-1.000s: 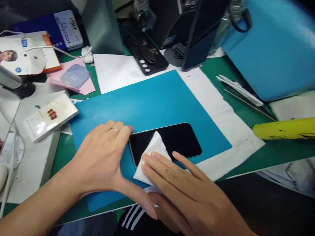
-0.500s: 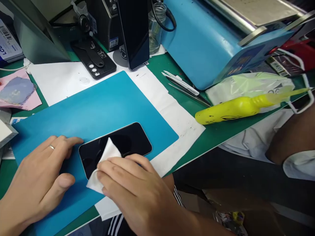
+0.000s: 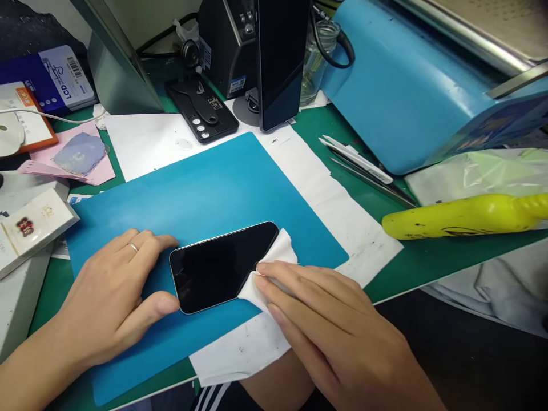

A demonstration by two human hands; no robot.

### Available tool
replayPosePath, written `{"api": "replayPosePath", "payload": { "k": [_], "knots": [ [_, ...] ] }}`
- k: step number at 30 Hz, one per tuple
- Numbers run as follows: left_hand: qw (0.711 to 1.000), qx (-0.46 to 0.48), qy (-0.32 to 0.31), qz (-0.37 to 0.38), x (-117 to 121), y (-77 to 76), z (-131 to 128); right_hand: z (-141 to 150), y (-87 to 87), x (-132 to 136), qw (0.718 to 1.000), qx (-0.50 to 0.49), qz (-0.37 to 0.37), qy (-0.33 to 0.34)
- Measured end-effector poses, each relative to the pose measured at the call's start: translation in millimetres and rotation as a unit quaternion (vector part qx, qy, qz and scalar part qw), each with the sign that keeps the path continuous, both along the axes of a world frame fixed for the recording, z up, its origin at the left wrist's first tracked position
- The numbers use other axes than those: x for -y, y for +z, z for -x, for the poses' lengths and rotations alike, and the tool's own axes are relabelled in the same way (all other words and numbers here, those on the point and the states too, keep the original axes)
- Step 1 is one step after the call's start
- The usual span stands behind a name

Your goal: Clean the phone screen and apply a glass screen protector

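Observation:
A smartphone [image 3: 218, 268] with a black screen lies face up on a blue mat [image 3: 214, 182]. My left hand [image 3: 115, 291], wearing a ring, rests at the phone's left end. Its thumb and index finger are spread, the thumb against the lower left corner and the index fingertip by the upper left one. My right hand [image 3: 329, 325] is closed on a white wipe [image 3: 280, 248], pressing it over the right end of the screen. The wipe and fingers hide that end of the phone.
White paper [image 3: 342, 211] lies under the mat. Tweezers and a white pen-like tool [image 3: 363, 165] sit near a blue machine [image 3: 406, 97]. A yellow bottle [image 3: 454, 217] lies at right. A black phone [image 3: 202, 111] and an upright dark-screened device [image 3: 280, 68] stand behind; boxes [image 3: 38, 228] at left.
My right hand has slid the wipe from the phone's left part to its right end. The left thumb has come against the phone's edge. The view has shifted left.

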State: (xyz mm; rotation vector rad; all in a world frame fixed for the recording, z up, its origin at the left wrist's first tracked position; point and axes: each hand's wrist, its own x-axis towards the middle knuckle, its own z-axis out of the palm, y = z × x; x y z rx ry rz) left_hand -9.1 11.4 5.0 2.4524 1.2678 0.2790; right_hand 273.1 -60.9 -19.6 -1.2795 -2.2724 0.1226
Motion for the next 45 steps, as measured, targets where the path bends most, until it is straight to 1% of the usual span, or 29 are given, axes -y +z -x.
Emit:
{"api": "replayPosePath", "payload": {
  "k": [3, 5, 9, 13, 16, 20, 22, 25, 29, 33, 36, 38, 41, 45],
  "knots": [
    [1.000, -0.003, -0.005, 0.005, 0.5, -0.3, -0.5, 13.4, -1.4, -7.9, 1.000, -0.023, 0.001, 0.000],
    [1.000, -0.006, -0.005, 0.007, 0.5, -0.8, 0.1, 17.2, -3.0, -11.0, 1.000, -0.031, 0.002, 0.001],
    [1.000, -0.010, -0.005, 0.003, 1.0, -1.5, 0.3, 8.6, -4.6, -6.0, 1.000, -0.007, -0.009, 0.004],
    [1.000, -0.014, -0.005, 0.004, 1.6, -2.2, -1.2, -0.4, -3.1, 1.0, 0.999, 0.038, 0.005, -0.005],
    [1.000, -0.012, -0.004, 0.005, 1.5, -2.6, -1.8, 5.8, -2.6, -3.1, 0.999, 0.043, -0.001, -0.008],
    [1.000, -0.007, -0.004, 0.003, 1.1, -2.1, -1.4, 14.1, -3.7, -11.2, 1.000, 0.018, -0.009, -0.014],
    [1.000, -0.006, 0.000, 0.002, 1.0, -1.7, -1.0, 10.2, -4.0, -9.8, 1.000, 0.021, -0.002, -0.013],
    [1.000, -0.003, 0.004, 0.003, 0.9, -1.7, -0.7, -2.7, -3.4, -0.5, 0.999, 0.041, 0.006, -0.013],
    [1.000, -0.004, 0.005, 0.004, 0.6, -3.0, -0.1, -12.4, -1.3, 7.4, 0.998, 0.058, -0.005, -0.017],
    [1.000, -0.002, 0.001, 0.005, 0.5, -4.7, 1.1, -5.7, 0.7, -6.6, 0.995, 0.085, -0.030, -0.035],
    [1.000, 0.000, -0.001, 0.006, 0.4, -4.9, 2.0, 0.1, 2.5, -20.4, 0.995, 0.088, -0.025, -0.037],
    [1.000, -0.003, -0.003, 0.008, 0.2, -4.3, 2.3, 1.1, 3.7, -22.6, 0.995, 0.092, -0.028, -0.037],
    [1.000, -0.008, -0.008, 0.006, -0.3, -3.5, 2.3, -1.2, 4.9, -12.1, 0.992, 0.116, -0.041, -0.031],
    [1.000, -0.010, -0.004, -0.001, -0.3, -5.5, 2.7, -3.9, 5.7, 6.3, 0.990, 0.134, -0.040, -0.026]
  ]
}}
